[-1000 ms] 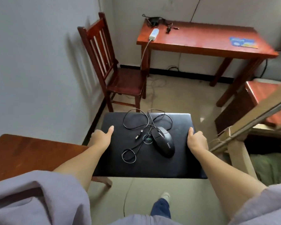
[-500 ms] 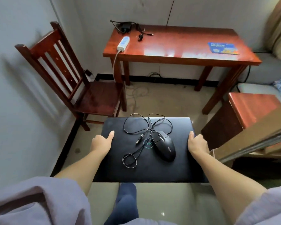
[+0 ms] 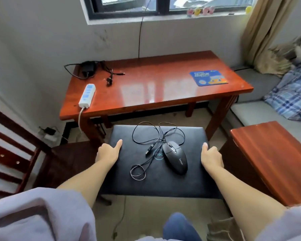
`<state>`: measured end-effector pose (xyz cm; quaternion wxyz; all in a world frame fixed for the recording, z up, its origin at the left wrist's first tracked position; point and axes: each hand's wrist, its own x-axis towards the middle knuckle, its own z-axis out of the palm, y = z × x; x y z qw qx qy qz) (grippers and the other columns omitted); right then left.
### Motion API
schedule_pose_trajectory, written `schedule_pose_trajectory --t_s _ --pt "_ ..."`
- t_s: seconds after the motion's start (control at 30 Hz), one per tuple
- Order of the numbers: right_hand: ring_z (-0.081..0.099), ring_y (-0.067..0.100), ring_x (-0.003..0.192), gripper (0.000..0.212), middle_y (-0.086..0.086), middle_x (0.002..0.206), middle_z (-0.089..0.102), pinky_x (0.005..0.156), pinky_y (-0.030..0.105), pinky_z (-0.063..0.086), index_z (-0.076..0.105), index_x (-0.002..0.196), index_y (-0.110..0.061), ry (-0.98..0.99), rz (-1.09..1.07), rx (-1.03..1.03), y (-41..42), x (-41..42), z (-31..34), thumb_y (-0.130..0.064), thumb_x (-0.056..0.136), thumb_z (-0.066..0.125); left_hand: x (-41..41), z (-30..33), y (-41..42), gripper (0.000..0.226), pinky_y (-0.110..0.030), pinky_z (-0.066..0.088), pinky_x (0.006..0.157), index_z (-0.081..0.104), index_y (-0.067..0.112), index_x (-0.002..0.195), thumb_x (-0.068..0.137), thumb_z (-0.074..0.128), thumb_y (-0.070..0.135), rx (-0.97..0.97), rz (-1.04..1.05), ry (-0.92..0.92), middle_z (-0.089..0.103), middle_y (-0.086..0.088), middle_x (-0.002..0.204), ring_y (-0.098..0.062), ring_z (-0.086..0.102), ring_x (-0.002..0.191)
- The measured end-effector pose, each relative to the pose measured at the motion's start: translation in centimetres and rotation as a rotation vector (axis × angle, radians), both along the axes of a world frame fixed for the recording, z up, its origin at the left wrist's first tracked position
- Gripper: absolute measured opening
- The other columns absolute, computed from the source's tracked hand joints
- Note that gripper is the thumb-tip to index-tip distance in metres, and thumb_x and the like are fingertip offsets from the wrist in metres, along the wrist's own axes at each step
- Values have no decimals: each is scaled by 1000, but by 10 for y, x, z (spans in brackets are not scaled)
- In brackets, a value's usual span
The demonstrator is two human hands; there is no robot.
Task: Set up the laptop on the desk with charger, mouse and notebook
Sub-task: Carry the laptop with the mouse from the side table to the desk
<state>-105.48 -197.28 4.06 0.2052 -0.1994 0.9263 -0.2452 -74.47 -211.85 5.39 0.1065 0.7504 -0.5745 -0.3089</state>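
Hands point(image 3: 109, 153) carry closed black laptop point(image 3: 156, 181), mouse point(image 3: 175, 158) on top.

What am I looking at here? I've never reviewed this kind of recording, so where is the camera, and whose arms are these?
There is no machine: a person wears one wide-angle camera on the head, looking forward and down, so the arms are the wearer's own. The left hand and right hand grip the side edges of a closed black laptop, carried flat like a tray, thumbs on top. A black wired mouse rides on its lid with its cable loosely coiled. Ahead stands a red wooden desk. On it lie a white power strip, a black charger with its cords, and a blue mouse pad. A wooden chair stands on the left.
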Motion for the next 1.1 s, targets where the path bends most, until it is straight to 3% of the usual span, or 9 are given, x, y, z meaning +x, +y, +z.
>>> schedule_pose_trajectory --t_s 0.23,0.5,0.63,0.8,1.1 --pt "53 42 112 59 28 123 56 91 43 41 47 119 5 59 -18 -29 -136 -119 4 -46 96 28 -119 -6 -142 79 -42 46 90 54 -7 114 83 45 66 -23 -56 50 58 -24 123 -41 56 110" --pt "52 42 113 59 28 124 55 90 43 41 46 121 5 83 102 -13 -310 -254 27 -46 95 28 -236 -7 -279 78 -42 45 87 54 -7 113 84 46 64 20 61 63 59 -25 122 -41 56 111" --pt "52 41 114 59 29 125 54 90 42 40 46 121 5 70 135 -18 -388 -292 20 -45 95 28 -271 -13 -346 76 -40 45 86 56 -8 111 85 45 63 30 84 49 60 -26 120 -41 56 110" --pt "50 42 115 61 29 128 52 91 44 40 43 125 5 52 132 11 -480 -323 -1 -46 95 27 -302 -27 -443 73 -36 40 74 59 -5 102 85 45 64 27 74 7 63 -24 113 -41 59 103" --pt "53 44 109 57 31 120 56 85 46 41 45 115 4 46 150 96 -616 -364 -25 -46 95 27 -339 -37 -575 78 -41 45 82 56 -7 110 84 44 66 97 88 -40 60 -28 118 -44 57 108"
